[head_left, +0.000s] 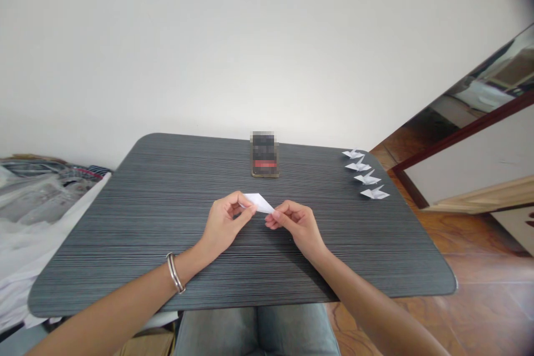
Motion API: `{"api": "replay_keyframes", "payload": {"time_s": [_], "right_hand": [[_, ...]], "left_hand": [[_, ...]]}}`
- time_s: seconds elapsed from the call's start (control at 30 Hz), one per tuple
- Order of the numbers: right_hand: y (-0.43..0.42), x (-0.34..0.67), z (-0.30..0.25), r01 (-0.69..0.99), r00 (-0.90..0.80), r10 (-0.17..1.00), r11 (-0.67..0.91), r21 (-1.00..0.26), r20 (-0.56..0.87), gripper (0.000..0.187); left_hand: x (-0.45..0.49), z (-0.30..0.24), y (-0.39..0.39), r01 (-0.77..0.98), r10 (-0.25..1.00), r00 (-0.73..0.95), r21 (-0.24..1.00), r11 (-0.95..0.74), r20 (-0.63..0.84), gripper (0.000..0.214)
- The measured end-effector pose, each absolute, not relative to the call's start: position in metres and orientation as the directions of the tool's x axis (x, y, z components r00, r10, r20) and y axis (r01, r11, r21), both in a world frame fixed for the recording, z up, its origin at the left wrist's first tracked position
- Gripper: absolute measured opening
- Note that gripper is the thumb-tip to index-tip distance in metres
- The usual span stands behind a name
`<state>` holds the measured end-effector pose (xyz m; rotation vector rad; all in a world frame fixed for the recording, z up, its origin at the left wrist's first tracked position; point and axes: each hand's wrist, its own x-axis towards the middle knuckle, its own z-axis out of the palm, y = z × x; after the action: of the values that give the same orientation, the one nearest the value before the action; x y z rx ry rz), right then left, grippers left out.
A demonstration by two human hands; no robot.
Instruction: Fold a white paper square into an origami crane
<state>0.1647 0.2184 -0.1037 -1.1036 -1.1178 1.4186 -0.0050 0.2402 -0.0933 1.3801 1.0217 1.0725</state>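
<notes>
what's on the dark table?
On the table: four white paper birds along the right side, a pixelated rectangular object near the far edge. The left hand and right hand hold folded white paper over the table. Whatever hands and forearms cover can't be seen.

This looks like a home: a table (167,172) by a white wall (208,39). Cloth (25,250) and plastic (37,194) lie heaped alongside.

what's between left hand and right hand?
A folded white paper spans the stretch from the left hand to the right hand, pinched at both ends, as the head view shows.
</notes>
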Motion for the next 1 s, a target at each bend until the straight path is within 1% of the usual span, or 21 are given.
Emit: {"api": "replay_keyframes", "payload": {"time_s": [0.43, 0.6, 0.83, 1.0], "right_hand": [[0.2188, 0.1665, -0.1039, -0.186, -0.165, 0.980, -0.138, -0.973, -0.108, 0.023], [0.2189, 0.1659, -0.1041, -0.223, -0.168, 0.977, -0.164, -0.961, -0.128, 0.030], [0.2189, 0.1632, -0.1023, -0.133, -0.132, 0.988, -0.097, -0.986, -0.080, 0.024], [0.2191, 0.1649, -0.1016, -0.125, -0.140, 0.986, -0.112, -0.986, -0.094, 0.024]], "left_hand": [[-0.0047, -0.0931, 0.2415, -0.014, 0.972, 0.230, 0.999, -0.039, 0.041, 0.018], [-0.0070, -0.0931, 0.2423, 0.009, 0.980, 0.193, 0.998, -0.060, 0.057, 0.017], [-0.0049, -0.0932, 0.2409, 0.025, 0.972, 0.229, 0.998, -0.054, 0.047, 0.017], [-0.0067, -0.0923, 0.2436, -0.009, 0.972, 0.234, 1.000, -0.017, 0.018, 0.018]]}}
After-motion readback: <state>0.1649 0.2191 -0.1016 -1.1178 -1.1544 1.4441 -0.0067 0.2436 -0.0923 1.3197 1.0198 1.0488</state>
